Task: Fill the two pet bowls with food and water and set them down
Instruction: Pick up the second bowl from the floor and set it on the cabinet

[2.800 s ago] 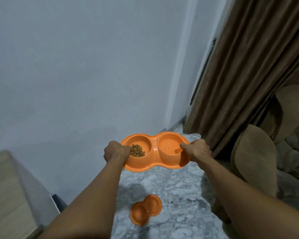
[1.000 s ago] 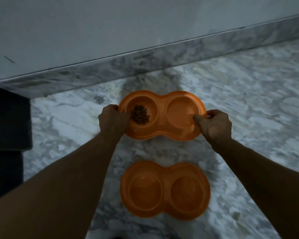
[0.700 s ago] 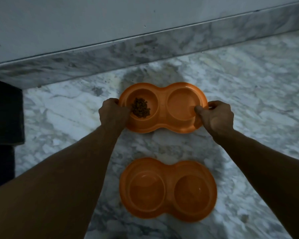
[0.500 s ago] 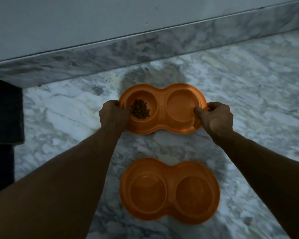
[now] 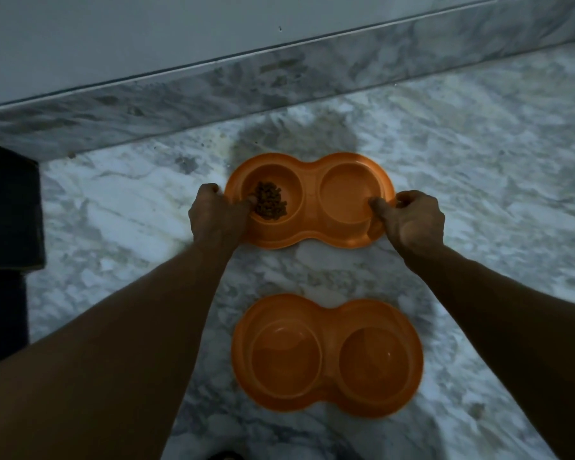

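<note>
Far orange plastic double-well pet bowl [image 5: 311, 207] is low at the grey-white marble floor [image 5: 478, 194], long side approx parallel to the marble skirting [image 5: 279, 81] & near it. Can't tell if its base is fully down on the floor. Its left well has a small heap of brown dry kibble [image 5: 269, 202], sitting toward the well's left side. Right well looks smooth orange; water or not, can't tell in this dim light.

Left grip [image 5: 218, 217] is closed round the bowl's left end: thumb hooked over the rim into the kibble well, tip touching the heap's edge, other fingers curled at the outer edge. Right grip [image 5: 412, 220] is closed round the right end the same way: thumb over the rim inside the right well, fingers wrapped at the outer lip. Both forearms reach in from the bottom of the view.

Second orange plastic double-well pet bowl [image 5: 327, 355] lies flat on the floor nearer the person, btwn the forearms, apart from the far bowl w/ a strip of bare marble btwn them. Both its wells show plain orange; pic is a bit blurred there, so contents not readable.

Pale grey wall [image 5: 146, 34] rises above the skirting. Dark block-shaped thing [image 5: 7, 210] stands at the left edge by the skirting; can't tell what it is.
</note>
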### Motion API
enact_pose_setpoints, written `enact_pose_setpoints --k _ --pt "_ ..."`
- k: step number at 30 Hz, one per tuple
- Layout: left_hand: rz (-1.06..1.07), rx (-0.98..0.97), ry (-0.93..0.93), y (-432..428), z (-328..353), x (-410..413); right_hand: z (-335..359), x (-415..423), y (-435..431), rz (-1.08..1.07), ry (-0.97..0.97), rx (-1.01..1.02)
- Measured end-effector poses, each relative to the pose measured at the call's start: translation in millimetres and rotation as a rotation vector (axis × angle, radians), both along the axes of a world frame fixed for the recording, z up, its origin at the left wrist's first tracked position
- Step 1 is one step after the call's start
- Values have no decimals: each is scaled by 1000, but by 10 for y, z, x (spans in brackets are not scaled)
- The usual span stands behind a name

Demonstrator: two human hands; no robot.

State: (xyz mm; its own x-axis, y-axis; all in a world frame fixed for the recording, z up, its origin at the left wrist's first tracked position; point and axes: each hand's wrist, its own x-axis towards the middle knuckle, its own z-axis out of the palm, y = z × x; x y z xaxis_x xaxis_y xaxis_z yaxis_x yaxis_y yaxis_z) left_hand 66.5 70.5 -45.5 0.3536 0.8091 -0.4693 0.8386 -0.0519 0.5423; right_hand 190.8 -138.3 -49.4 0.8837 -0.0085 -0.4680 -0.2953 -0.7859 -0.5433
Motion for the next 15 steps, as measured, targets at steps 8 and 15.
enact_pose_setpoints --k 8,15 --pt "-3 -22 35 -475 324 -579 277 -584 -383 68 -1 -23" --pt "-16 -43 84 -1048 551 -1126 477 -1196 -836 174 74 -84"
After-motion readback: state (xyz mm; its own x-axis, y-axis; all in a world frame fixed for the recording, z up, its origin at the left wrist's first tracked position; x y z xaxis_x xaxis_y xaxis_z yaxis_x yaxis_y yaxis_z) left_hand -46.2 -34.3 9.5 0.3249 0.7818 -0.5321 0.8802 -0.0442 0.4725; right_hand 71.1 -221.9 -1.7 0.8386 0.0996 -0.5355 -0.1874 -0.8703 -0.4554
